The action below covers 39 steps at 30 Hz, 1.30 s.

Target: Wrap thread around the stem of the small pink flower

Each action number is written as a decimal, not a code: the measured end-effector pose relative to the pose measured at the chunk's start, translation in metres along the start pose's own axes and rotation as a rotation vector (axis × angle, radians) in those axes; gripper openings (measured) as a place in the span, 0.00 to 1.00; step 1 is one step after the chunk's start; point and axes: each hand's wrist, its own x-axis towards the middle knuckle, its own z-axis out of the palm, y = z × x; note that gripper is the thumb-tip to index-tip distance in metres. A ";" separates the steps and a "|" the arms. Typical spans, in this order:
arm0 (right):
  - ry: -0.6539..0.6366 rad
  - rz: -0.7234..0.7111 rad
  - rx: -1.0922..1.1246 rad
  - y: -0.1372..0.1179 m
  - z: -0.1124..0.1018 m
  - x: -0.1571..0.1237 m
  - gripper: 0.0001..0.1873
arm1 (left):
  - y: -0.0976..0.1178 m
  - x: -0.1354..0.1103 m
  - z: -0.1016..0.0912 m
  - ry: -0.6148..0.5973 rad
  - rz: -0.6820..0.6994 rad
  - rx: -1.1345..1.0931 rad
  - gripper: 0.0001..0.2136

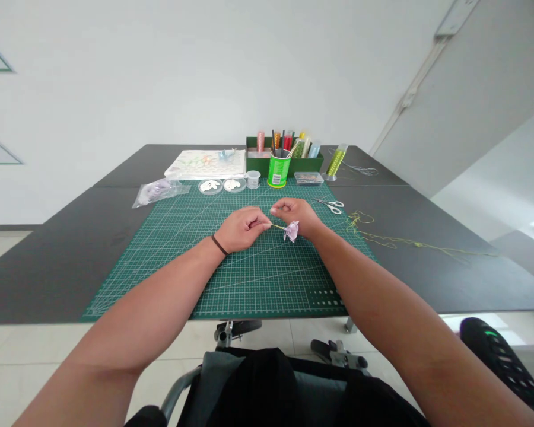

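The left hand (pixel 242 230) pinches the stem (pixel 277 226) of a small lilac flower (pixel 291 231) between its fingers (pixel 257 220), above the cutting mat (pixel 249 284). The right hand (pixel 296 216) curls just behind the bloom, its fingertips hidden, so any grip is impossible to make out. Scissors (pixel 329 205) lie beyond.

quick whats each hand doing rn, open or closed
left hand: closed, pinching the thin yellow stem of a pale lilac flower
right hand: curled closed right by the flower, cannot tell if gripping it
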 end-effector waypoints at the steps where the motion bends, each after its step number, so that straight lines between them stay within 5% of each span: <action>1: -0.024 -0.004 0.010 0.002 0.001 0.000 0.17 | 0.000 0.000 0.000 0.022 0.004 0.009 0.08; 7: -0.147 -0.094 -0.004 -0.001 0.005 -0.005 0.18 | 0.000 0.000 -0.001 0.179 -0.016 0.053 0.07; 14: -0.136 0.005 -0.101 -0.012 0.011 -0.011 0.10 | -0.004 0.002 0.000 0.335 -0.145 0.129 0.07; 22: -0.148 -0.056 -0.075 -0.027 0.007 -0.019 0.09 | -0.009 0.005 -0.003 0.466 -0.358 0.153 0.07; 39: -0.037 -0.350 -0.153 -0.050 -0.002 -0.035 0.10 | -0.012 0.005 0.001 0.396 -0.374 0.206 0.07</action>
